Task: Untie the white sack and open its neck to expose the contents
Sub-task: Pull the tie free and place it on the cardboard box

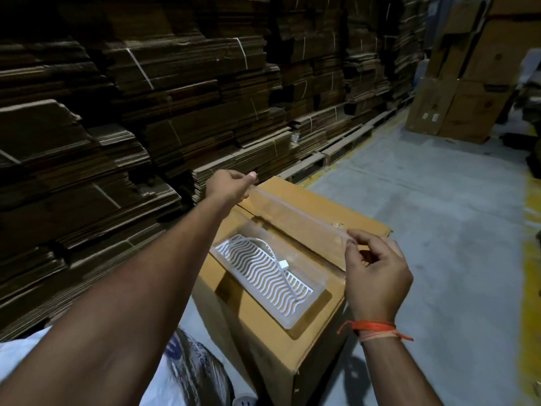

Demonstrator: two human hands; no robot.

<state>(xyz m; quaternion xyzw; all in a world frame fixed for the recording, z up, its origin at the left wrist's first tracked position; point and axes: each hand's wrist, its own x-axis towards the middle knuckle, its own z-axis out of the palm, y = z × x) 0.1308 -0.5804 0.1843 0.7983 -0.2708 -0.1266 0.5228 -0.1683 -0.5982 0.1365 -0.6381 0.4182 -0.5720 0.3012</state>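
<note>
A clear plastic zip bag [292, 218] lies stretched over the top of a brown cardboard box [263, 326]. Inside it is a white wavy-slotted grille [263, 268] with a white cable across it. My left hand [228, 186] pinches the bag's far upper corner. My right hand [374, 276], with an orange thread on the wrist, pinches the bag's near upper corner. The white sack [181, 373] with dark printing lies low at the bottom left, partly hidden under my left forearm; its neck is not visible.
Tall stacks of flattened cardboard [146, 112] bound with white straps fill the left and back. More brown cartons [468, 83] stand at the far right. Grey concrete floor [439, 215] with a yellow line runs along the right.
</note>
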